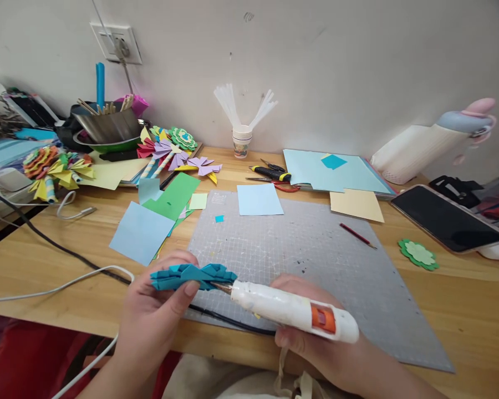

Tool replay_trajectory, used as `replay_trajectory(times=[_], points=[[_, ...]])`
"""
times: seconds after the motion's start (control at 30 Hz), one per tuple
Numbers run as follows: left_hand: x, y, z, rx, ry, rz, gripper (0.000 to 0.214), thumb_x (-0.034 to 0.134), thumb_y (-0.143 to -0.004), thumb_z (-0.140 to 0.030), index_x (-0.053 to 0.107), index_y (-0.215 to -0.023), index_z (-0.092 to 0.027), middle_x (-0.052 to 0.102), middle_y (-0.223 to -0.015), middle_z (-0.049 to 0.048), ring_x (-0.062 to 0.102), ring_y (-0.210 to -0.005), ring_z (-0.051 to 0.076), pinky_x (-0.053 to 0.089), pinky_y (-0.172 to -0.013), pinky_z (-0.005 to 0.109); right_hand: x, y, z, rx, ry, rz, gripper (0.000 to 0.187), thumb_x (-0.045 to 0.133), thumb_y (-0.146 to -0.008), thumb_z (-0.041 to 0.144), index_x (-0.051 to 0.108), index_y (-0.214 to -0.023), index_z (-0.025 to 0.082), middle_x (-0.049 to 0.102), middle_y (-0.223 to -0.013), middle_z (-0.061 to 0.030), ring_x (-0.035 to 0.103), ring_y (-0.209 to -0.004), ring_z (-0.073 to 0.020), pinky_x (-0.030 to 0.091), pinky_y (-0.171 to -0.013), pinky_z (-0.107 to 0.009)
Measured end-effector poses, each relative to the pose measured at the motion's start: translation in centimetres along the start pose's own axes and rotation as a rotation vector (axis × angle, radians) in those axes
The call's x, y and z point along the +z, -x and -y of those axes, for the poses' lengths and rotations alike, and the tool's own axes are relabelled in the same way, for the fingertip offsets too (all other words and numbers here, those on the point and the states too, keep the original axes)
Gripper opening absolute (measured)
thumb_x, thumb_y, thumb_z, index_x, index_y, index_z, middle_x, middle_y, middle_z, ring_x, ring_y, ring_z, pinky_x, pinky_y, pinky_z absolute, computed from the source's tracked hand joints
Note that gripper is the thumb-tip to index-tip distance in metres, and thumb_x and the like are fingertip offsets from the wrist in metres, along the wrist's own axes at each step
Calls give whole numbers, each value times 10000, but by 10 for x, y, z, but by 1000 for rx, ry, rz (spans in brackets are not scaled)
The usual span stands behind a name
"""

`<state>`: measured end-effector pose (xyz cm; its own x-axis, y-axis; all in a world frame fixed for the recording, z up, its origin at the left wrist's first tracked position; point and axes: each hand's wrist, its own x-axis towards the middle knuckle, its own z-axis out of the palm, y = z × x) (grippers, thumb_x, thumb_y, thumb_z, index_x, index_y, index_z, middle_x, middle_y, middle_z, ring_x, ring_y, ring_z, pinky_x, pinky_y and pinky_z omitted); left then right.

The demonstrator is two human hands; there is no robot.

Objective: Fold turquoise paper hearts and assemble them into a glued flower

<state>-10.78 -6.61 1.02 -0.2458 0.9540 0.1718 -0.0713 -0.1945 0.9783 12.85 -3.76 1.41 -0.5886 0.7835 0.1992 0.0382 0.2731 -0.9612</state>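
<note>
My left hand (156,307) is closed on a folded blue paper flower (193,275), thumb on top, holding it just above the near edge of the grey cutting mat (316,249). My right hand (311,332) grips a white glue gun (295,311) with an orange window. The gun's metal nozzle touches the flower's right side. A black cord runs from under the gun across the mat's near edge.
Coloured paper sheets (141,230) and finished paper flowers (174,149) lie at the left and back. Scissors (274,174), a cup of glue sticks (242,141), a red pencil (357,235), a phone (447,219) and a green paper flower (418,254) are on the wooden table. A white cable (66,285) crosses the left.
</note>
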Motion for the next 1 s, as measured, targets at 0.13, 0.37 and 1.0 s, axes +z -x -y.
replay_trajectory(times=[0.13,0.37,1.0], points=[[-2,1,3,2,11,10,32,692,-783,-277,683,-812,-270,547,-915,8,498,-873,190,409,-781,278,-1,0,1,-64,12,9,229,626,-813,464,583,-764,244,560,-879,-22,530,-797,-196,409,-689,-301],[0,0,1,21,24,36,38,678,-797,-279,675,-834,-271,541,-893,0,480,-863,172,403,-773,252,-1,-2,4,-35,-4,29,344,565,-832,540,545,-690,227,521,-792,-13,491,-710,-177,373,-628,-295],[-2,-3,2,96,-7,90,26,648,-822,-246,666,-837,-255,522,-876,11,477,-878,179,414,-750,268,-3,-2,3,-37,65,46,355,543,-846,545,541,-707,218,520,-773,-6,497,-702,-163,380,-617,-281]])
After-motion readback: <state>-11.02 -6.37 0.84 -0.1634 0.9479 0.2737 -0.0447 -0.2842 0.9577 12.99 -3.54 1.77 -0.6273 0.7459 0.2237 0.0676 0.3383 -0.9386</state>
